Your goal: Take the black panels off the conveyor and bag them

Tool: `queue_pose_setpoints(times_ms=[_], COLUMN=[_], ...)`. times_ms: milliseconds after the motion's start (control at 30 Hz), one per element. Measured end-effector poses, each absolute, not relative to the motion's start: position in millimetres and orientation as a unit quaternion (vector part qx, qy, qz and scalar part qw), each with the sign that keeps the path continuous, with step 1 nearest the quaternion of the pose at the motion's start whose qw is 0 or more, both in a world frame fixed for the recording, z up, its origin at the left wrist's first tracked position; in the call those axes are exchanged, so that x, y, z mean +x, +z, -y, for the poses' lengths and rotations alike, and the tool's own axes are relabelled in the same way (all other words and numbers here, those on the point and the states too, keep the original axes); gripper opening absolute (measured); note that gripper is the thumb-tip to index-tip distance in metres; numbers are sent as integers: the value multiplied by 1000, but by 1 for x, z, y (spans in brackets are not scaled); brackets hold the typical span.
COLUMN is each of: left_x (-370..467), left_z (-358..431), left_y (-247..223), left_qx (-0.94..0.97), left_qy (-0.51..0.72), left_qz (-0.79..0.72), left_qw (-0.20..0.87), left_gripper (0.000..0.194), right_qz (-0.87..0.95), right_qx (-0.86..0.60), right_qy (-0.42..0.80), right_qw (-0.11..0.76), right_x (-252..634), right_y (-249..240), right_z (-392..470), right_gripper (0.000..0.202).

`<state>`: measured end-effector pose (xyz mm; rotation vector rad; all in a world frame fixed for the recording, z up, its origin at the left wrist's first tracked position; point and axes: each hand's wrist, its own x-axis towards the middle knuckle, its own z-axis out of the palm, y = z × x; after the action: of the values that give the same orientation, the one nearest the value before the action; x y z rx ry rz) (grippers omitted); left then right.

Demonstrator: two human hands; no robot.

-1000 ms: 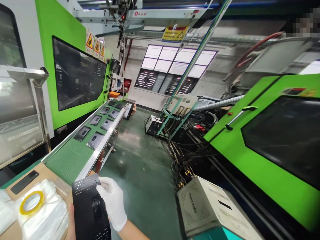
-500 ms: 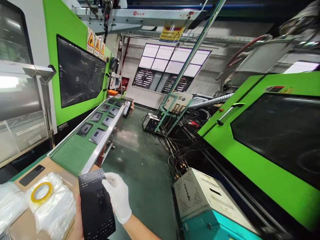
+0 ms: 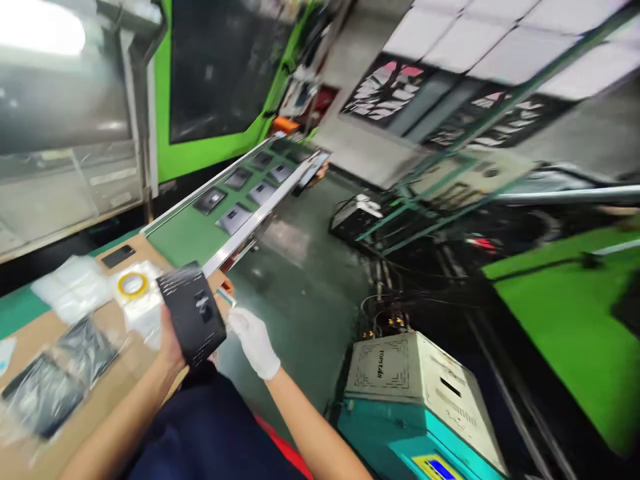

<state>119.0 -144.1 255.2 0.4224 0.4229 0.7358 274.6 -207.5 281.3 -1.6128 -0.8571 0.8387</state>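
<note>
My bare left hand (image 3: 171, 340) grips a black plastic housing (image 3: 194, 313) by its left edge. Rows of small slots run along the housing's ends, and a recess sits in its middle. My right hand (image 3: 256, 343), in a white glove, is closed just right of the housing and apart from it. A thin white and teal strip (image 3: 227, 297) sticks out from its fingertips; its kind is unclear. Beyond my hands, several dark panels (image 3: 235, 218) lie in two rows on a green conveyor belt (image 3: 183, 240).
On the cardboard-covered table at left lie a yellow tape roll (image 3: 133, 285), clear plastic bags (image 3: 75, 287), bagged black parts (image 3: 45, 393) and a phone (image 3: 119, 256). A white and teal machine box (image 3: 390, 367) stands at right. Green machines flank the aisle.
My view has tilted down and swung. My right hand has come away from the housing's upper edge to its right, and the thin strip now shows at its fingertips. My left hand still holds the housing.
</note>
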Motion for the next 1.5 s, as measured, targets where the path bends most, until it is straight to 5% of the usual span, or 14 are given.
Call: queue_pose_setpoints(times_ms=[233,333,400,500,633,967,1500], left_x=[124,94,70,45,35,32,26], left_z=[146,127,112,92,77,64,55], left_y=[173,114,76,31,-4,-46,-44], left_qx=[211,413,589,650,693,743,781], left_qy=[338,340,243,175,118,74,59], left_qz=[-267,-391,-528,-558,-548,-540,-529], left_qw=[878,749,561,486,453,388,326], left_gripper=[90,67,50,28,26,14,21], right_qz=[364,359,370,396,411,406,482], right_qx=[-724,-745,-756,-770,-772,-771,-746], right_qy=[369,347,350,375,414,440,458], right_qw=[455,443,410,332,254,218,31], right_x=[289,317,334,347,348,349,305], right_y=[257,245,234,212,180,124,80], right_z=[207,214,220,228,239,230,152], right_gripper=[49,56,59,61,63,69,33])
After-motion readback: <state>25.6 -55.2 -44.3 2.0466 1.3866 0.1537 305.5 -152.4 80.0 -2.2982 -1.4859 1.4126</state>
